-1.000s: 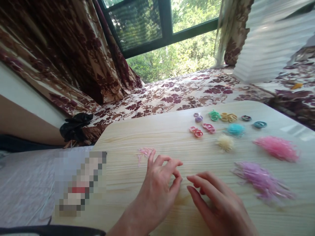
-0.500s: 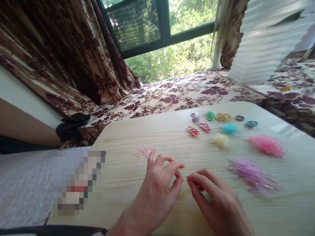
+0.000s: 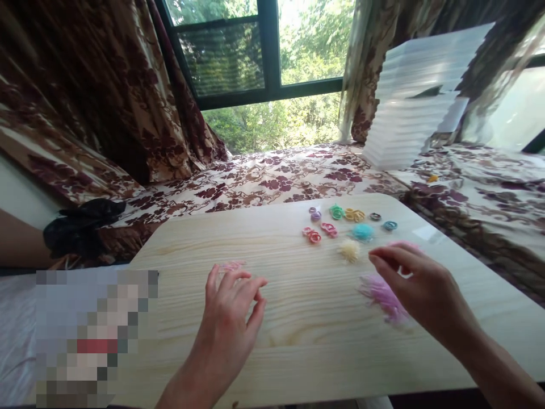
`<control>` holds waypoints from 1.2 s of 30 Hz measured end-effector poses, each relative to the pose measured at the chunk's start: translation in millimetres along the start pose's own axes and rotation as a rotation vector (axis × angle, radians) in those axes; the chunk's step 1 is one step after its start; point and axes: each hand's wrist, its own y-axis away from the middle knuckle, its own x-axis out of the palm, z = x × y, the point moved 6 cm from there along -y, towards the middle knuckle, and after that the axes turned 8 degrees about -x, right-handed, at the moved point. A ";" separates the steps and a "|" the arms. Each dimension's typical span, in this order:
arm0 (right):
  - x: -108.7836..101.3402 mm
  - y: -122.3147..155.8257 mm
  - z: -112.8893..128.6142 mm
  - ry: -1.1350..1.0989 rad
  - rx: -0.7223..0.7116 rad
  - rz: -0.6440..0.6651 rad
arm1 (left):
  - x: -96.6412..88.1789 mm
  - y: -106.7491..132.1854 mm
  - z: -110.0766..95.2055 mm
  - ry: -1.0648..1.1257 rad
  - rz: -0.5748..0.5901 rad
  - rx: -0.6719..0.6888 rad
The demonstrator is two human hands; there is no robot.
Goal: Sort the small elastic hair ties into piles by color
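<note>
My left hand (image 3: 232,312) hovers over the left-centre of the wooden tabletop, thumb and index finger pinched together. Anything between those fingertips is too small to make out. Just beyond its fingers lies a small scatter of pale pink strands (image 3: 233,265). My right hand (image 3: 426,284) is above the right side of the table, also pinched, with whatever it holds not discernible. It partly covers a pink pile of strands (image 3: 406,245) and the edge of a purple pile (image 3: 385,295). Nearby are a cream pile (image 3: 349,250) and a turquoise pile (image 3: 362,232).
Small coloured rings lie toward the table's back: green (image 3: 336,212), yellow (image 3: 355,215), red (image 3: 313,236), pink (image 3: 329,229) and teal (image 3: 390,225). Behind the wooden table (image 3: 298,352) stands a tall white stack (image 3: 404,108) on floral cloth. A blurred-out object (image 3: 97,341) is at left.
My right hand has moved away from my left hand, rightward and up, over the pink and purple piles. The whole view has shifted, showing more of the room at right.
</note>
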 end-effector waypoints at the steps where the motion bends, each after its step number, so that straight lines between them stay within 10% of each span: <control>1: 2.1 -4.9 -8.0 0.016 0.018 0.017 | 0.6 1.3 3.8 -0.021 0.000 0.017; 14: 36.5 -26.0 -33.3 0.087 0.066 0.154 | 5.7 4.2 30.3 -0.130 0.006 0.048; 23: 22.8 -25.8 -33.4 0.141 0.074 0.139 | 9.2 3.8 43.8 -0.142 0.047 0.000; 30: 19.8 -6.8 17.6 0.064 -0.144 0.072 | -0.4 3.8 48.5 -0.117 0.107 -0.221; 36: 60.9 32.8 78.9 -0.191 -0.286 0.165 | -3.1 7.3 39.1 -0.068 0.152 -0.306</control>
